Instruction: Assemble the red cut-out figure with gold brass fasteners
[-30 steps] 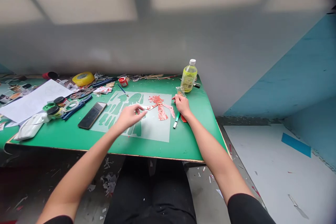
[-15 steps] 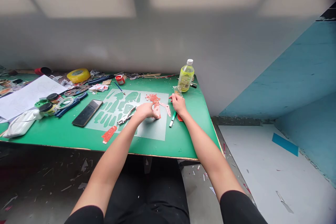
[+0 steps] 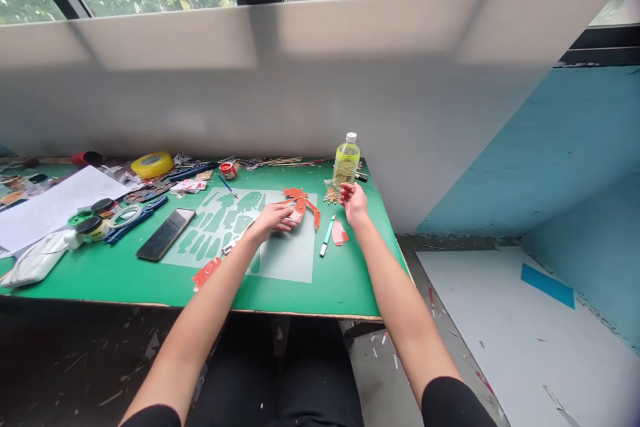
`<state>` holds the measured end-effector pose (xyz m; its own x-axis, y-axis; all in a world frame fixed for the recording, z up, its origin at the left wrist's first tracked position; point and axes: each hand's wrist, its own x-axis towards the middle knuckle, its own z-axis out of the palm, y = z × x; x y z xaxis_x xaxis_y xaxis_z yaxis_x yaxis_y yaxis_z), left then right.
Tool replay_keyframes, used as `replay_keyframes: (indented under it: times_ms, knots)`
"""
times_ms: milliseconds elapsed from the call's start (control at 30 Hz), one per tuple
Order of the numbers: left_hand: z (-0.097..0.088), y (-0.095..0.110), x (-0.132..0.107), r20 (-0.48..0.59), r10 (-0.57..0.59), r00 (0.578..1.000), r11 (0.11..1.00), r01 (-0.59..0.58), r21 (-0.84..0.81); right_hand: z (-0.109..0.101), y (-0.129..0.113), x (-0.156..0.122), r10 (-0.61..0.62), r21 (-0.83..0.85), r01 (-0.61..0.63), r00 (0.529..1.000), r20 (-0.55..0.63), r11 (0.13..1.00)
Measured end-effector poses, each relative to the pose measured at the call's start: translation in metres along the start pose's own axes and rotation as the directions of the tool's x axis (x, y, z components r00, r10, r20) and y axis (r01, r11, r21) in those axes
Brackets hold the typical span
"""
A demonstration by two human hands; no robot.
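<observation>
A red paper cut-out figure (image 3: 299, 203) lies at the far end of a translucent stencil sheet (image 3: 285, 250) on the green table (image 3: 125, 273). My left hand (image 3: 273, 219) is closed on the figure's lower part, fingers pinched on its edge. My right hand (image 3: 354, 202) hovers just right of it, fingers curled in a pinch on something too small to name. It is beside a small clear bag of gold bits (image 3: 330, 193). Below the right hand lie a green and white pen (image 3: 327, 235) and a red paper scrap (image 3: 339, 233).
A yellow-green bottle (image 3: 346, 159) stands at the back right. Metal punch pliers (image 3: 234, 244), a black phone (image 3: 166, 233), another red scrap (image 3: 206, 272), paint jars (image 3: 97, 212), a yellow tape roll (image 3: 153, 165) and white paper (image 3: 50, 203) lie to the left. The table's right edge drops to the floor.
My left hand moved right from the stencil onto the red figure, and the pliers now lie on the sheet. My right hand rose off the table toward the bag. The view tilted up.
</observation>
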<state>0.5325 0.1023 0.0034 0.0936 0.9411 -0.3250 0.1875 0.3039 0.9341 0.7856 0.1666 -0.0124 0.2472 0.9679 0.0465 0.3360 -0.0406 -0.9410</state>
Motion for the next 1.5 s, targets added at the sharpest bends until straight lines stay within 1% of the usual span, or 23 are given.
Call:
replay_keyframes:
  times_ms: [133, 267, 333, 367, 467, 533, 600, 667, 733, 800, 867, 900, 933, 967, 1067, 1100, 1167, 1200, 1233, 1267, 1333, 1400, 1500]
  knots:
    - [0.012, -0.012, 0.012, -0.033, 0.077, 0.996, 0.993, -0.08, -0.087, -0.019, 0.0, -0.009, 0.024, -0.298, -0.004, 0.998, 0.062, 0.955]
    - [0.02, -0.026, 0.014, -0.037, 0.109, 0.993, 0.991, -0.112, -0.078, -0.024, 0.0, -0.028, 0.096, -0.589, 0.046, 0.973, 0.208, 0.807]
    - [0.022, -0.03, 0.012, -0.027, 0.154, 0.988, 0.987, -0.153, 0.042, -0.024, -0.001, -0.037, 0.144, -0.67, 0.072, 0.954, 0.262, 0.739]
    - [0.024, -0.03, 0.01, -0.021, 0.191, 0.981, 0.971, -0.186, 0.148, -0.024, -0.001, -0.041, 0.16, -0.697, 0.091, 0.944, 0.287, 0.712]
    - [0.026, -0.03, 0.005, -0.003, 0.298, 0.955, 0.85, -0.264, 0.457, -0.026, -0.001, -0.053, 0.203, -0.753, 0.147, 0.914, 0.352, 0.642]
    - [0.027, -0.027, 0.001, 0.017, 0.327, 0.945, 0.754, -0.271, 0.599, -0.027, 0.0, -0.059, 0.241, -0.761, 0.128, 0.904, 0.353, 0.636]
    - [0.03, -0.023, -0.003, 0.039, 0.331, 0.943, 0.65, -0.258, 0.715, -0.026, -0.001, -0.061, 0.293, -0.749, 0.049, 0.902, 0.318, 0.66]
    - [0.033, -0.017, -0.011, 0.037, 0.323, 0.946, 0.563, -0.223, 0.796, -0.025, -0.003, -0.061, 0.368, -0.717, -0.039, 0.877, 0.31, 0.696]
    - [0.035, -0.01, -0.022, 0.025, 0.312, 0.95, 0.533, -0.197, 0.823, -0.024, -0.006, -0.061, 0.433, -0.675, -0.104, 0.835, 0.341, 0.731]
    - [0.03, -0.004, -0.038, 0.037, 0.307, 0.951, 0.495, -0.193, 0.847, -0.024, -0.009, -0.061, 0.456, -0.645, -0.124, 0.805, 0.379, 0.754]
    - [0.014, 0.0, -0.058, 0.046, 0.3, 0.953, 0.46, -0.186, 0.868, -0.026, -0.009, -0.064, 0.451, -0.624, -0.13, 0.803, 0.389, 0.77]
    - [0.001, 0.0, -0.07, 0.044, 0.286, 0.957, 0.438, -0.171, 0.882, -0.027, -0.009, -0.065, 0.446, -0.615, -0.14, 0.811, 0.378, 0.776]
    - [-0.015, 0.0, -0.082, 0.034, 0.263, 0.964, 0.413, -0.144, 0.899, -0.029, -0.008, -0.066, 0.427, -0.61, -0.134, 0.828, 0.364, 0.781]
    - [-0.033, -0.003, -0.095, 0.017, 0.215, 0.976, 0.353, -0.094, 0.931, -0.03, -0.007, -0.068, 0.394, -0.611, -0.112, 0.85, 0.35, 0.783]
    - [-0.094, -0.017, -0.128, -0.052, 0.061, 0.997, 0.197, 0.039, 0.98, -0.03, -0.005, -0.078, 0.255, -0.636, 0.02, 0.906, 0.338, 0.771]
    - [-0.113, -0.024, -0.136, -0.071, 0.038, 0.997, 0.161, 0.064, 0.985, -0.03, -0.004, -0.084, 0.212, -0.643, 0.063, 0.916, 0.341, 0.763]
    - [-0.143, -0.041, -0.146, -0.08, 0.072, 0.994, 0.129, 0.07, 0.989, -0.029, -0.003, -0.1, 0.145, -0.648, 0.125, 0.927, 0.346, 0.751]
    - [-0.154, -0.05, -0.149, -0.072, 0.073, 0.995, 0.16, 0.059, 0.985, -0.028, -0.002, -0.111, 0.105, -0.649, 0.168, 0.927, 0.36, 0.743]
    - [-0.163, -0.058, -0.151, -0.075, 0.07, 0.995, 0.218, 0.058, 0.974, -0.028, -0.001, -0.122, 0.065, -0.645, 0.221, 0.919, 0.388, 0.732]
    - [-0.169, -0.065, -0.151, -0.092, 0.067, 0.994, 0.274, 0.07, 0.959, -0.029, 0.001, -0.134, 0.005, -0.638, 0.322, 0.891, 0.454, 0.699]
    - [-0.177, -0.076, -0.15, -0.132, 0.051, 0.99, 0.356, 0.105, 0.929, -0.031, 0.005, -0.156, -0.059, -0.634, 0.425, 0.856, 0.513, 0.646]
    - [-0.181, -0.08, -0.145, -0.133, 0.024, 0.991, 0.399, 0.113, 0.91, -0.035, 0.008, -0.171, -0.111, -0.617, 0.457, 0.85, 0.515, 0.64]
    - [-0.185, -0.076, -0.137, -0.096, -0.056, 0.994, 0.424, 0.111, 0.899, -0.037, 0.01, -0.175, -0.161, -0.565, 0.453, 0.857, 0.49, 0.69]
